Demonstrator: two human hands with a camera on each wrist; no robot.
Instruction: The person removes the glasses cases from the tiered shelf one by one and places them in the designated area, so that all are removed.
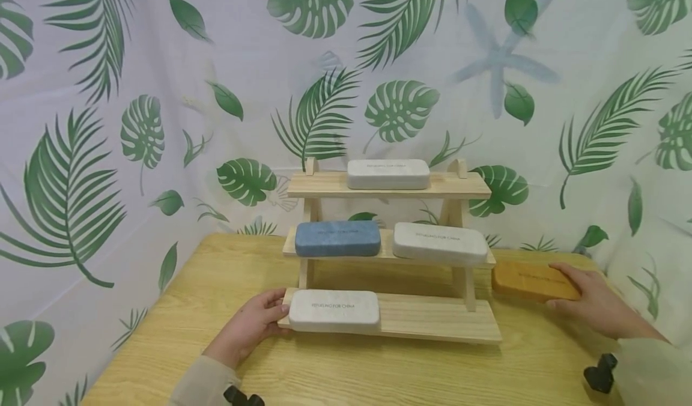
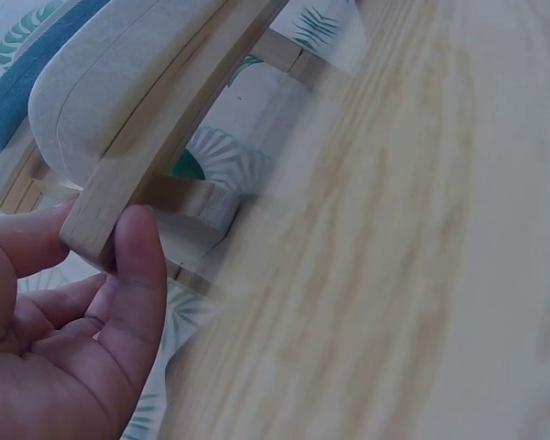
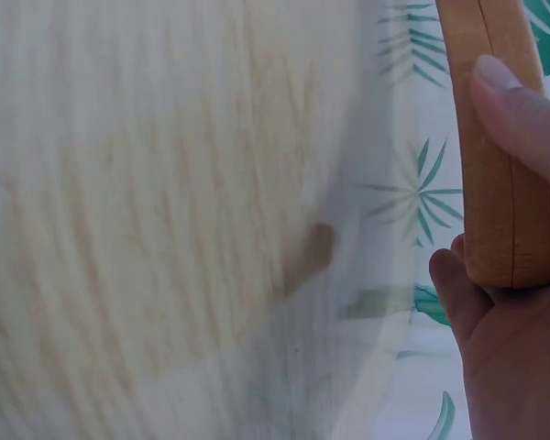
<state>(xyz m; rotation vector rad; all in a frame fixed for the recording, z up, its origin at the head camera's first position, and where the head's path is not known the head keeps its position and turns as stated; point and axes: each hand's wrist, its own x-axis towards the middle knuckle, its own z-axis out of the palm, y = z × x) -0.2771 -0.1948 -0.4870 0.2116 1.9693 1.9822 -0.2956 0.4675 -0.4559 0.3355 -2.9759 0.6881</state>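
Beside the wooden stand (image 1: 438, 317), the right grip (image 1: 597, 302) pinches a lettered, round-edged orange case (image 1: 527, 280), the left grip (image 1: 254, 321) the stand.

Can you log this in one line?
left hand: grips pale wooden three-tier rack; right hand: holds orange oblong case; blue oblong case: middle shelf

Bottom shelf (image 1: 438, 317) gives my right grip (image 1: 591, 302) room from the right; front white case (image 1: 334, 312) bars the left part.
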